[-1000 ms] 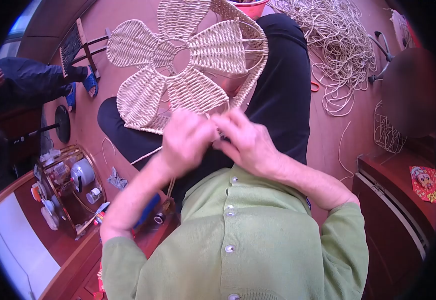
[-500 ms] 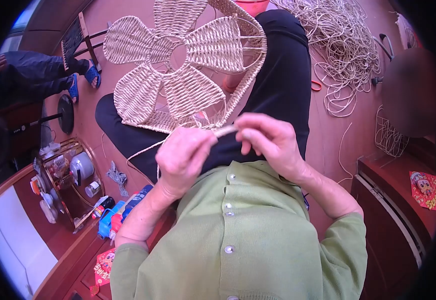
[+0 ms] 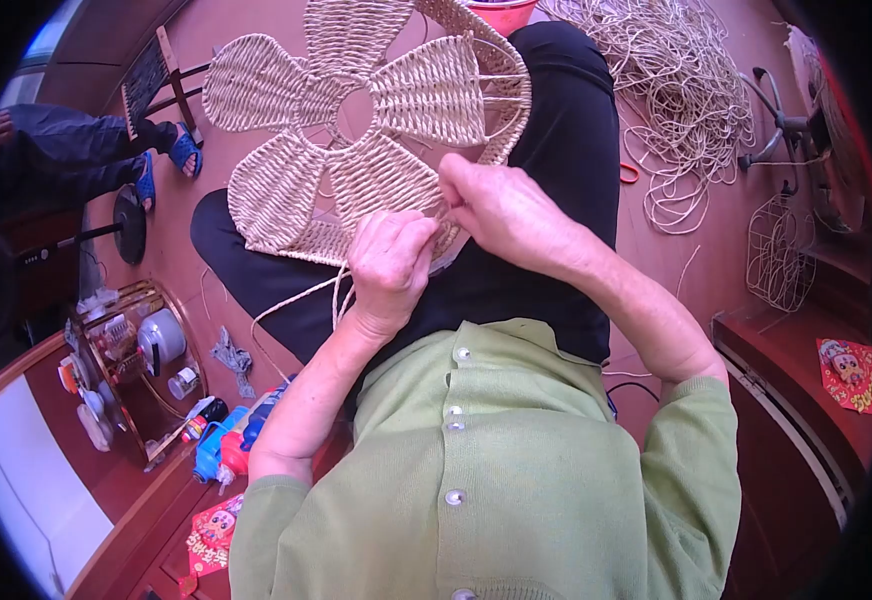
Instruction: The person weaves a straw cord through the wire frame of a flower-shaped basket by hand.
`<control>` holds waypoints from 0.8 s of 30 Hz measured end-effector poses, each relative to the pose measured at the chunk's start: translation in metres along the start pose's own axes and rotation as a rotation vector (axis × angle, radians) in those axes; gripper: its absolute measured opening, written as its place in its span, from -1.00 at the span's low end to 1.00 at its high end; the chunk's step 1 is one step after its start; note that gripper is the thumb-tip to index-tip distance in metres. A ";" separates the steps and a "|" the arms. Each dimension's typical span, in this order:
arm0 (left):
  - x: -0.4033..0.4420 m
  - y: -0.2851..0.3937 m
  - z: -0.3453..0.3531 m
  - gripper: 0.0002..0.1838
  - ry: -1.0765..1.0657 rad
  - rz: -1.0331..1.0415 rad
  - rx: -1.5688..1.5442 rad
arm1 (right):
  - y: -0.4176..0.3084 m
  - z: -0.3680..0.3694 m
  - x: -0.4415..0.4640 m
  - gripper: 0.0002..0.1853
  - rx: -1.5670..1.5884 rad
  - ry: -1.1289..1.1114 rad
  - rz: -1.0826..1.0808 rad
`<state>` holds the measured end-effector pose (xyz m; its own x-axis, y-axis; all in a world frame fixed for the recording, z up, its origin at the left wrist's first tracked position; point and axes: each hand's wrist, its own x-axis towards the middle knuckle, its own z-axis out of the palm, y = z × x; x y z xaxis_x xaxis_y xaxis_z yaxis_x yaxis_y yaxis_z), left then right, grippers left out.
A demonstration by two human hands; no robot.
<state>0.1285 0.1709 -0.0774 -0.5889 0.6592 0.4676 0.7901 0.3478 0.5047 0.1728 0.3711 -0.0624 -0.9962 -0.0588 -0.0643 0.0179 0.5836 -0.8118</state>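
A woven flower-shaped piece (image 3: 278,195) of pale twisted cord, with broad petals around a ring-shaped centre and a woven rim behind them, rests on my lap. My left hand (image 3: 393,262) is closed at the bottom edge of the lower petal, and loose cord (image 3: 301,296) trails from beneath it to the left. Just right of that petal, my right hand (image 3: 511,212) is closed with bent fingertips near the petal's edge. Whatever its fingertips grip is hidden.
A large heap of loose cord (image 3: 671,100) lies on the floor at upper right, beside red-handled scissors (image 3: 629,173). A wire frame (image 3: 781,255) stands farther right. At left are another person's legs in blue slippers (image 3: 185,150), a glass-topped cart (image 3: 141,350) and bottles (image 3: 218,445).
Both hands have moved up toward the lower petal. My right hand has risen most, from beside my left hand to the petal's right edge. The pale strand between them no longer shows.
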 end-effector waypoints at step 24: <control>0.015 -0.001 -0.032 -0.79 -0.416 -0.095 -0.026 | -0.014 0.064 -0.086 -0.40 1.077 0.010 0.294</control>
<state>0.1132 0.1592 -0.0471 -0.5359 0.8396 0.0883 0.7277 0.4064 0.5525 0.2641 0.3158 -0.0823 -0.9417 -0.0245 -0.3356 0.3126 -0.4330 -0.8454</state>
